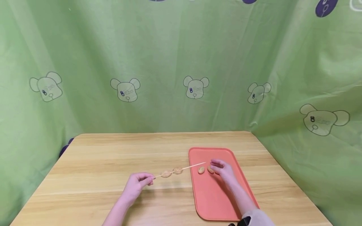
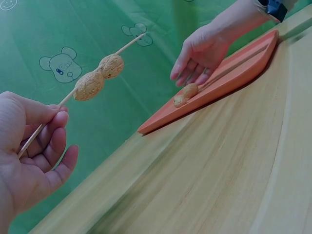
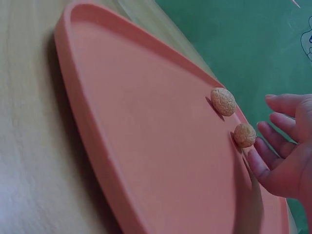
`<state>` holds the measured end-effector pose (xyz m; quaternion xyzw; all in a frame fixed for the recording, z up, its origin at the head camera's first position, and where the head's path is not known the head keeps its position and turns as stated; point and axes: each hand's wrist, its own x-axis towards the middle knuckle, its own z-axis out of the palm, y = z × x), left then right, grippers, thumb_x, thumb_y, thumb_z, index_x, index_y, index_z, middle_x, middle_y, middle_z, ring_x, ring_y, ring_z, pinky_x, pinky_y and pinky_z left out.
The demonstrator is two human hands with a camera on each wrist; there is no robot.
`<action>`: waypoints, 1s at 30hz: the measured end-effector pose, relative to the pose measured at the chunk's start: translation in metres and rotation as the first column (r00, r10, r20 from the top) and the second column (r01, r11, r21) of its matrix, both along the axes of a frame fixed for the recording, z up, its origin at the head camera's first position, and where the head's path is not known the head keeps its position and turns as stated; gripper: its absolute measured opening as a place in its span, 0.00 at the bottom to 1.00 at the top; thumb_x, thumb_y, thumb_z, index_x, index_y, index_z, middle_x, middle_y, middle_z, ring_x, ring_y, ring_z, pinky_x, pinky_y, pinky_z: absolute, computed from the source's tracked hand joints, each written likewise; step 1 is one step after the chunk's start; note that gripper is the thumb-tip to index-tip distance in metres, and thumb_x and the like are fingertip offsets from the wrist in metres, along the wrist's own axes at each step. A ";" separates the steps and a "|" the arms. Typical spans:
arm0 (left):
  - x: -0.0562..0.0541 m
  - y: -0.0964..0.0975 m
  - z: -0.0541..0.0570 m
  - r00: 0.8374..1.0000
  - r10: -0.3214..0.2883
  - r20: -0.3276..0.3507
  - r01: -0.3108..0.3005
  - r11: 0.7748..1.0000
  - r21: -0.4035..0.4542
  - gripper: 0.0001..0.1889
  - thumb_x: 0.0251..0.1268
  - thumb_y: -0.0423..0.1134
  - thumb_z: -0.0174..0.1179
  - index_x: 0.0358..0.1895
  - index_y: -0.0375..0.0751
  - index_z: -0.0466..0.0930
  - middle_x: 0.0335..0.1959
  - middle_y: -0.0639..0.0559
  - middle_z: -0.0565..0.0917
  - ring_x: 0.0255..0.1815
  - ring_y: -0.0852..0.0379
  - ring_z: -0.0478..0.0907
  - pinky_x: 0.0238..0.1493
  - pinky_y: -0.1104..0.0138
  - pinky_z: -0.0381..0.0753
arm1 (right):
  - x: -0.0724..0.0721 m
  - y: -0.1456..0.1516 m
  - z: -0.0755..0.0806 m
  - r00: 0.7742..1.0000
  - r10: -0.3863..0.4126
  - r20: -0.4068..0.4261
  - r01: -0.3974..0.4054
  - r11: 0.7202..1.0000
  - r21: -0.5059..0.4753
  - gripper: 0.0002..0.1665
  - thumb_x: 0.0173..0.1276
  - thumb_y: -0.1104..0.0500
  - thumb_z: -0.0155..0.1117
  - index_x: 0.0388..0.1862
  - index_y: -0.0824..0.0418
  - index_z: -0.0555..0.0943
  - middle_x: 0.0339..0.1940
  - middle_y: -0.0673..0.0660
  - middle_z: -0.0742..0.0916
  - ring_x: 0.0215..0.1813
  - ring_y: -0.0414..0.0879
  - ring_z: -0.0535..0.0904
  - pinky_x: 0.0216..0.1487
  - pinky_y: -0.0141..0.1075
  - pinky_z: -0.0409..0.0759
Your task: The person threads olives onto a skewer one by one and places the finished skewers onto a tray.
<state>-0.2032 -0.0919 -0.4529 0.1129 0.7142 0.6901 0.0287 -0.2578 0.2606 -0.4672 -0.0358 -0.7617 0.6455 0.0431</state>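
My left hand (image 1: 135, 185) pinches a thin wooden skewer (image 1: 195, 165) near its blunt end, between thumb and forefinger. Threaded on it, touching each other, are two light-brown wrinkled balls (image 2: 89, 86) that look like meatballs. The skewer's bare pointed tip reaches over the left side of a coral-pink tray (image 1: 216, 199). Two similar loose balls lie on this tray: one to the left (image 1: 201, 170), the other (image 3: 244, 135) right by the fingertips of my right hand (image 1: 225, 172). That hand hovers with relaxed, parted fingers; whether it touches the ball is unclear.
The tray rests on the right part of a light wooden table (image 1: 118, 150) and has a low raised rim. A green curtain (image 1: 158, 53) printed with bear heads hangs behind the table and along its sides. A dark band (image 2: 276, 9) sits on the right wrist.
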 end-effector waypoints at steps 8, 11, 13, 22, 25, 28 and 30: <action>0.000 0.000 -0.002 1.000 0.004 0.007 -0.004 1.000 0.000 0.10 0.59 0.28 0.58 0.39 0.20 0.78 0.28 0.39 0.80 0.29 0.61 0.76 0.40 0.69 0.76 | -0.005 0.004 -0.008 0.999 -0.003 0.039 0.000 0.997 0.072 0.26 0.60 0.70 0.61 0.56 0.78 0.69 0.50 0.72 0.79 0.40 0.36 0.76 0.41 0.29 0.75; -0.001 0.000 -0.003 1.000 0.008 0.007 -0.008 1.000 -0.007 0.10 0.59 0.28 0.58 0.39 0.21 0.78 0.28 0.40 0.80 0.29 0.60 0.76 0.41 0.69 0.76 | -0.007 0.005 -0.010 0.999 -0.004 0.035 0.001 0.997 0.078 0.25 0.59 0.71 0.61 0.55 0.79 0.70 0.47 0.70 0.80 0.39 0.37 0.77 0.40 0.29 0.76; -0.001 0.000 -0.004 1.000 0.014 0.008 -0.014 1.000 -0.014 0.10 0.59 0.28 0.58 0.38 0.21 0.78 0.27 0.40 0.81 0.29 0.60 0.76 0.41 0.69 0.76 | -0.008 0.004 -0.011 1.000 -0.004 0.025 0.001 0.995 0.095 0.24 0.58 0.71 0.61 0.54 0.79 0.71 0.45 0.70 0.81 0.39 0.39 0.77 0.39 0.29 0.77; 0.001 0.000 -0.002 0.999 0.032 0.013 -0.031 0.999 -0.031 0.10 0.59 0.29 0.58 0.38 0.22 0.79 0.27 0.39 0.81 0.29 0.59 0.76 0.41 0.68 0.75 | -0.010 0.002 -0.016 0.999 -0.022 -0.045 0.036 0.948 0.317 0.19 0.58 0.67 0.65 0.47 0.75 0.78 0.40 0.65 0.83 0.43 0.48 0.77 0.39 0.28 0.74; 0.001 0.000 -0.003 0.999 0.032 0.009 -0.032 0.999 -0.033 0.10 0.59 0.29 0.58 0.38 0.22 0.79 0.27 0.38 0.81 0.29 0.59 0.76 0.41 0.68 0.75 | -0.009 0.003 -0.016 0.999 -0.026 -0.043 0.038 0.944 0.327 0.19 0.58 0.67 0.65 0.47 0.75 0.78 0.40 0.64 0.83 0.43 0.48 0.77 0.40 0.29 0.74; 0.000 -0.001 -0.004 0.999 0.032 0.007 -0.031 0.999 -0.034 0.10 0.59 0.29 0.58 0.37 0.22 0.79 0.27 0.39 0.81 0.28 0.60 0.76 0.41 0.68 0.76 | -0.008 0.004 -0.015 0.999 -0.024 -0.035 0.034 0.940 0.340 0.19 0.59 0.66 0.65 0.48 0.74 0.78 0.41 0.64 0.83 0.45 0.51 0.77 0.43 0.33 0.75; 0.000 -0.001 -0.005 1.000 0.029 0.009 -0.029 0.999 -0.031 0.09 0.59 0.29 0.58 0.38 0.21 0.79 0.26 0.40 0.81 0.28 0.60 0.76 0.41 0.69 0.76 | -0.007 0.005 -0.014 0.999 -0.022 -0.028 0.030 0.937 0.348 0.19 0.59 0.66 0.64 0.49 0.74 0.78 0.42 0.65 0.83 0.47 0.53 0.77 0.45 0.36 0.75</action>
